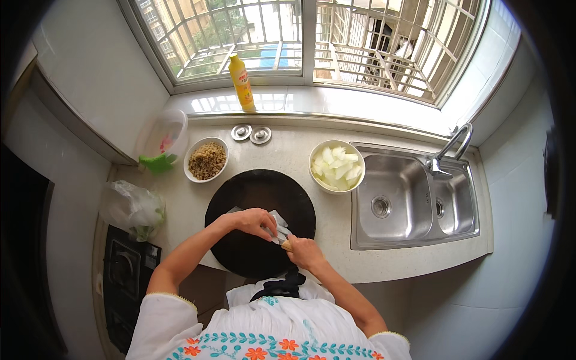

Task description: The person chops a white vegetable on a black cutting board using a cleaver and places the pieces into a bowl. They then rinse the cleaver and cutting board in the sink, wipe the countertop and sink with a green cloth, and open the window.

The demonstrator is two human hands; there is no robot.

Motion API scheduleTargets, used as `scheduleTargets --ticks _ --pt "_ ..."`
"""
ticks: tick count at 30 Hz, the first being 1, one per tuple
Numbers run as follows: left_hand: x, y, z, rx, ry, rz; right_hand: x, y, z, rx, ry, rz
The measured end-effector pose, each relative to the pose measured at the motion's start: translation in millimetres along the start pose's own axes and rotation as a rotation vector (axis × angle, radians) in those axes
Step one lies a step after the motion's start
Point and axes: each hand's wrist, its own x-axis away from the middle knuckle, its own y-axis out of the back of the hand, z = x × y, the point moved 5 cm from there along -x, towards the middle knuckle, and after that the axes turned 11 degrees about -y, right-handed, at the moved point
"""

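My right hand (306, 251) grips the light wooden handle (286, 245) of what looks like a knife, at the right part of a round black board (252, 261). The blade is mostly hidden under my left hand and a white tissue or cloth. My left hand (254, 221) pinches that crumpled white tissue (279, 220) against it, above the board. Behind the board on the left is a white bowl of brown minced food (207, 160). A white bowl of pale sliced vegetable (337, 166) stands behind it on the right.
A double steel sink (398, 198) with a faucet (443, 157) is at right. Two metal drain plugs (251, 133) lie near the sill, below a yellow bottle (242, 83). At left are a translucent plastic tub (173, 130), a plastic bag (132, 204) and a black gas stove (123, 274).
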Motion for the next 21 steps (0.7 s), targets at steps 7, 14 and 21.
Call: scheduleTargets --ticks 7,14,21 --pt "3.4 2.6 5.0 0.130 -0.030 0.047 -4.4 -5.6 -5.6 0.006 -0.011 0.088" --pt "-11.2 1.6 1.1 -0.040 0.081 0.107 -6.4 -2.8 -4.8 0.008 0.085 -0.023" --pt "-19.6 -4.2 24.2 -0.269 0.046 0.069 -6.0 -1.1 3.7 0.016 0.084 -0.059"
